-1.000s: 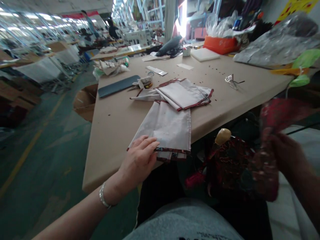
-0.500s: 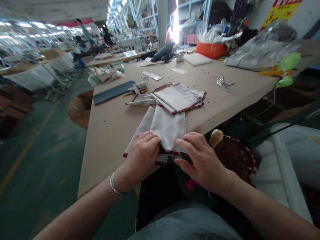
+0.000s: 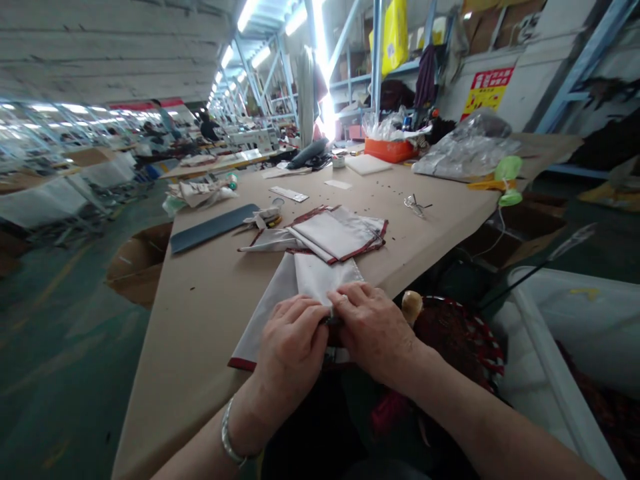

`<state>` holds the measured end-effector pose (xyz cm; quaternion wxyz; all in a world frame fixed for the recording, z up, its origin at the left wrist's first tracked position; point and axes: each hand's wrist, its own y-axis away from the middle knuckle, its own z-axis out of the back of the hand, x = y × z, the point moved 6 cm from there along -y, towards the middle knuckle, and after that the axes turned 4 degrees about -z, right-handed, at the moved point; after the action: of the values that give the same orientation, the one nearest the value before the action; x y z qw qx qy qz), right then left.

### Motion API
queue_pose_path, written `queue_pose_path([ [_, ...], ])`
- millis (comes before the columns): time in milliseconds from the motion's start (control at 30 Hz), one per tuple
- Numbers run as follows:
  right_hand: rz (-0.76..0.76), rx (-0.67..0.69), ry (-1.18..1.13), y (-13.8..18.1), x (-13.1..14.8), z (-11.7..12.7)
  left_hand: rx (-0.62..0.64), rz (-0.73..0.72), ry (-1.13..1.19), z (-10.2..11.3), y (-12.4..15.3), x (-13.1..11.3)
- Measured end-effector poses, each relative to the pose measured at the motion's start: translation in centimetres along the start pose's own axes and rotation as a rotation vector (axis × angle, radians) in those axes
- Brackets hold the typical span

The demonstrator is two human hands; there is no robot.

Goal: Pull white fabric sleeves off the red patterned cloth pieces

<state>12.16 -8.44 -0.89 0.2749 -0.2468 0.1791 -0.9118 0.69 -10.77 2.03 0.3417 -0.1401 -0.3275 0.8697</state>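
The left hand (image 3: pixel 293 340) and right hand (image 3: pixel 377 327), fingers curled in, pinched the near end of a pale cloth (image 3: pixel 273 301). Creased and trimmed dark red, it lay at the near edge of the table (image 3: pixel 185 347).

The left hand (image 3: pixel 290 343) and right hand (image 3: pixel 377 330) are bare, both arms (image 3: pixel 465 403) are bare too as far as they show, a thin, shiny silver bracelet (image 3: pixel 225 432) goes round the left wrist (image 3: pixel 253 415), and the trousers (image 3: pixel 310 427) look black.
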Motion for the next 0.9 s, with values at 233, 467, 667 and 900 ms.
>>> queue_pose_path([
  [233,-0.292,0.023,0.051,3.3,-6.2,0.5,-0.046,0.161,0.037,0.1,2.2,0.5],
  [467,-0.254,0.034,0.001,11.7,-6.1,-3.7,-0.087,1.131,1.104,-7.9,8.1,0.1],
  [667,-0.592,0.133,-0.599,16.4,-8.3,-8.2,-0.172,1.487,1.542,-12.0,8.4,-4.5],
  [900,-1.155,-0.258,-1.997,16.1,-8.8,-7.7,0.502,1.242,1.570,-14.7,8.1,-7.3],
])
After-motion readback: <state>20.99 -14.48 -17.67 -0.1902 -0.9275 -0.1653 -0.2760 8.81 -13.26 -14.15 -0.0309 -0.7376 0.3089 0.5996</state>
